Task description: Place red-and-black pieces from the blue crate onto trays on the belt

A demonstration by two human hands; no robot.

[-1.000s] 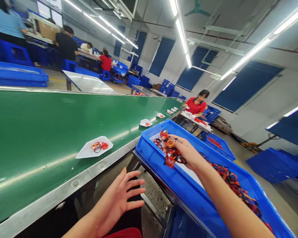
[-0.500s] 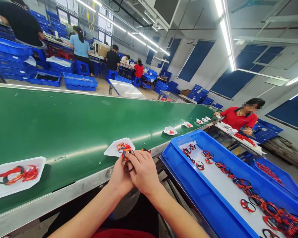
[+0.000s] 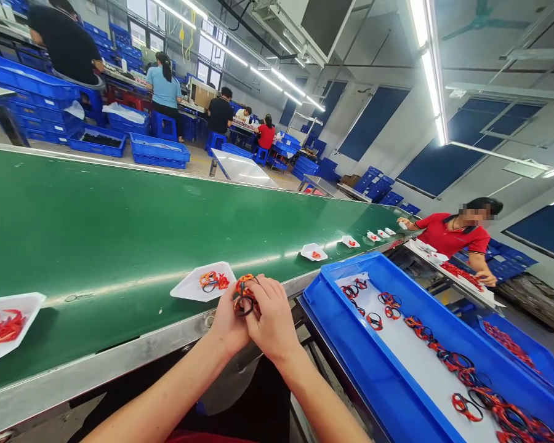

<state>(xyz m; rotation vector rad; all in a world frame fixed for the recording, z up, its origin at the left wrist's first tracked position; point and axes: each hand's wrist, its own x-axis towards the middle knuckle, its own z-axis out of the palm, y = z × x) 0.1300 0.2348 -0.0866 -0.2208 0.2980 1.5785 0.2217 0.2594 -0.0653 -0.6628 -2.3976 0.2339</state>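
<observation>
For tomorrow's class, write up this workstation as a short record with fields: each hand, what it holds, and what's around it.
Left hand: grips red-and-black cord loops
Right hand: grips the same loops
Beside hands: white tray on green conveyor belt
Right: blue crate holding more loops
Nearby: co-worker in red shirt

This is a factory assembly workshop: a long green conveyor belt (image 3: 120,227) is set with white trays (image 3: 189,289) of red-and-black cord loops (image 3: 212,281), and blue plastic crates (image 3: 159,151) are stacked near workers (image 3: 220,114) seated under fluorescent tube lights (image 3: 270,78).
</observation>
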